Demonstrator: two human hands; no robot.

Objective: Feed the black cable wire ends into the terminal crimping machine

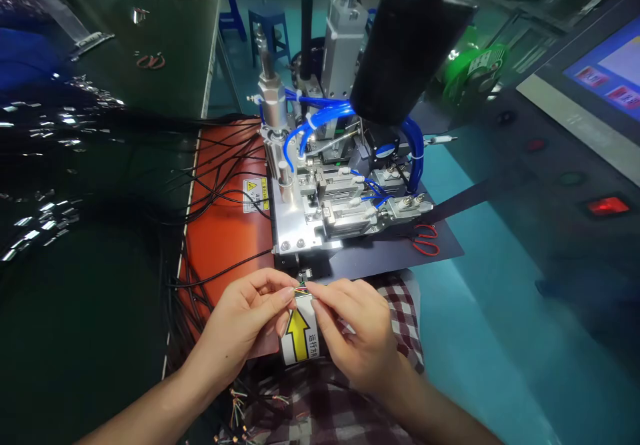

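Note:
Thin coloured wires (301, 291), with red, yellow and green among them, run between the fingertips of both hands. My left hand (250, 308) pinches them from the left, thumb against forefinger. From the right, my right hand (353, 321) closes its thumb and forefinger at the other side of the wires. Just beyond the fingertips is a small pale part (307, 273) at the machine's front edge; its kind I cannot make out. Below the fingers a white label (314, 328) shows a yellow arrow pointing away from me.
A metal machine with blue air tubes (335, 108) stands ahead. Black cables (220, 195) cross the orange surface (240, 238) at left. Red-handled scissors (426, 239) lie right of the machine. Stripped cable ends (237, 405) hang near my lap. A control panel (585, 138) stands right.

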